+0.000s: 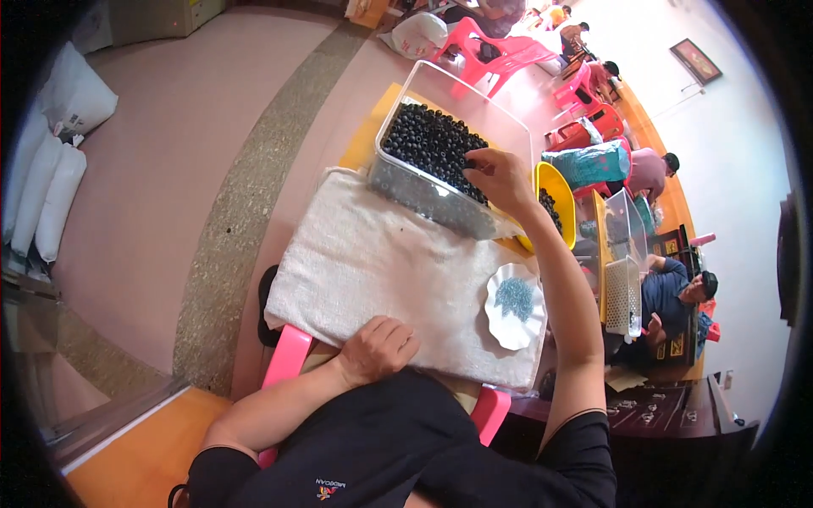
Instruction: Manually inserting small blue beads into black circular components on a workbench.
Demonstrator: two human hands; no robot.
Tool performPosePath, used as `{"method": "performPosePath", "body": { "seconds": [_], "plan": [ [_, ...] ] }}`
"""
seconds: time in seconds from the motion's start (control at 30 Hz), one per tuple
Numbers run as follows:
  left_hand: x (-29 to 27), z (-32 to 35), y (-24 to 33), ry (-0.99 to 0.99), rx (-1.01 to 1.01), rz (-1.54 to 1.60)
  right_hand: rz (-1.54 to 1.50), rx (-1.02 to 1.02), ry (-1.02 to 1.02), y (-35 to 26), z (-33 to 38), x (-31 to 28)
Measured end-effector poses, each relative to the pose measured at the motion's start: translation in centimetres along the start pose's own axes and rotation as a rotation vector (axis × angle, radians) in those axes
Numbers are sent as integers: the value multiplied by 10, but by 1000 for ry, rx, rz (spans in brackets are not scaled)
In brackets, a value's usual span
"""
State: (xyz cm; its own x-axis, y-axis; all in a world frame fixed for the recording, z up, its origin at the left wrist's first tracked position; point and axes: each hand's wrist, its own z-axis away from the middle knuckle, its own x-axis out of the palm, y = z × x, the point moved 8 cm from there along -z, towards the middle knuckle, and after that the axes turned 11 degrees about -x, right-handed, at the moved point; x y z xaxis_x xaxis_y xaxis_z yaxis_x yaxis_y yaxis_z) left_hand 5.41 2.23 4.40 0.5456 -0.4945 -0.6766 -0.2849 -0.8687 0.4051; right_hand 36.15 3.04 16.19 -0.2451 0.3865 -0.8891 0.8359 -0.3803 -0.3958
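Observation:
My right hand (506, 180) reaches over the near right side of a clear plastic bin (432, 200) filled with small round black beads (429, 140). Thumb and forefinger pinch together on a dark bead (471, 164). On the near edge of a white towel (373, 241) rests my left hand (381, 345), its fingers curled in; whatever they may hold is hidden. At the towel's right side sits a white scalloped dish (508, 336) with a heap of tiny blue-grey grains (514, 299).
A yellow tub (566, 199) with more black beads stands right of the bin. Pink plastic chairs (500, 52) are beyond it. Several people work along the right, one in a dark blue shirt (665, 296). White sacks (59, 199) lie at far left.

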Motion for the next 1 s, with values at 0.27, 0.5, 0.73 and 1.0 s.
{"method": "performPosePath", "body": {
  "seconds": [0.27, 0.5, 0.73, 1.0],
  "plan": [
    [-3, -6, -8, -18, -30, 85, -55, -308, -654, 20, -31, 94],
    [-5, -11, -12, -52, -59, 157, 199, -509, -380, 36, -57, 107],
    [-8, -13, -17, -50, -93, 192, 396, -481, -319, 31, -82, 121],
    [-6, -14, -17, -59, -92, 174, 380, -520, -275, 32, -83, 134]
  ]
}}
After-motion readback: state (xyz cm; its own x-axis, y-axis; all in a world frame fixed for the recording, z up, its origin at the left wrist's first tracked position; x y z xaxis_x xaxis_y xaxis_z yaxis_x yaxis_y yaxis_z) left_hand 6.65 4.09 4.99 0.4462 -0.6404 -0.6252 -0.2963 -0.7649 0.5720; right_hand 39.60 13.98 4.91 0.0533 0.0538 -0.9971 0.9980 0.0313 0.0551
